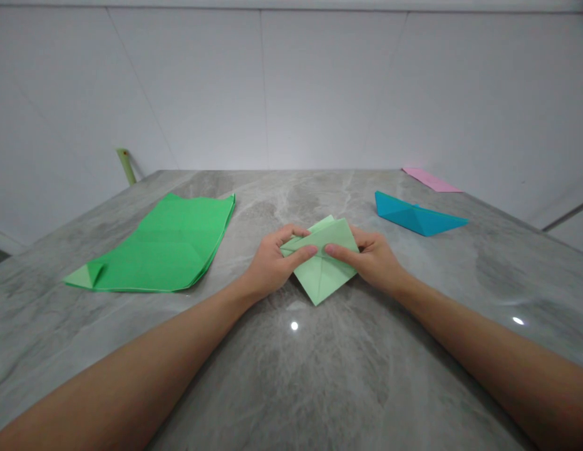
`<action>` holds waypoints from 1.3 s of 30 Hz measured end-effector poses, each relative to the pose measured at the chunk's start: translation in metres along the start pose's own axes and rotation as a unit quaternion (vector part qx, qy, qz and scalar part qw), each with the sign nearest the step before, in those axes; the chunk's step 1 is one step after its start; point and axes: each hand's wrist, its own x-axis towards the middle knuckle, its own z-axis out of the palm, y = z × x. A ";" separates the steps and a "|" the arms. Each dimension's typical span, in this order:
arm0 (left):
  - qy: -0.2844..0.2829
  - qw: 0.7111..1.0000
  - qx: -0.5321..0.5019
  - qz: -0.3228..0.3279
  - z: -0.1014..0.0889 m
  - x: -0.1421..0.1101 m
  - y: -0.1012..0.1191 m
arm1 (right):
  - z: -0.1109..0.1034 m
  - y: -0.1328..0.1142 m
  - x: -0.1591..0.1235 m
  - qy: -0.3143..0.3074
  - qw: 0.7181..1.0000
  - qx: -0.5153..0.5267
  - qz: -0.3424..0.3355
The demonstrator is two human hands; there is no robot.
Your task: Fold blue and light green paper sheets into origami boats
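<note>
A folded light green paper lies in the middle of the grey marble table, shaped like a diamond with creases. My left hand pinches its left side, thumb on top and fingers curled behind. Its right side is pinched by my right hand, whose thumb presses on the top layer. The two thumbs nearly meet over the paper's middle fold.
A stack of green paper sheets lies to the left, one corner folded over. A blue folded paper boat sits at the right rear, with a pink sheet behind it. White walls close off the table's far side.
</note>
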 end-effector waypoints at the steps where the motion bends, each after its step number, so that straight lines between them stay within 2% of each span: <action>1: -0.001 1.000 -0.011 -0.001 0.000 0.000 0.000 | 0.000 -0.001 0.000 0.000 1.000 0.000 0.002; 7: -0.012 0.999 -0.033 -0.011 -0.001 0.000 -0.002 | 0.000 -0.005 0.001 0.022 1.000 0.018 -0.003; 13: -0.029 0.996 -0.082 -0.035 -0.001 0.001 -0.007 | 0.000 -0.004 -0.001 0.009 0.998 0.023 0.057; 19: -0.009 0.973 -0.205 -0.108 0.002 0.006 -0.014 | -0.001 -0.005 -0.001 0.073 0.997 -0.003 0.028; 22: -0.011 0.965 -0.234 -0.115 0.003 0.007 -0.017 | -0.001 -0.006 -0.001 0.086 0.996 -0.018 0.015; 34: -0.013 0.976 -0.198 -0.088 0.004 0.005 -0.015 | -0.002 -0.005 -0.001 0.087 0.995 -0.032 0.034; 39: -0.014 0.984 -0.161 -0.075 0.003 0.006 -0.014 | -0.001 -0.004 -0.001 0.090 0.993 0.025 0.068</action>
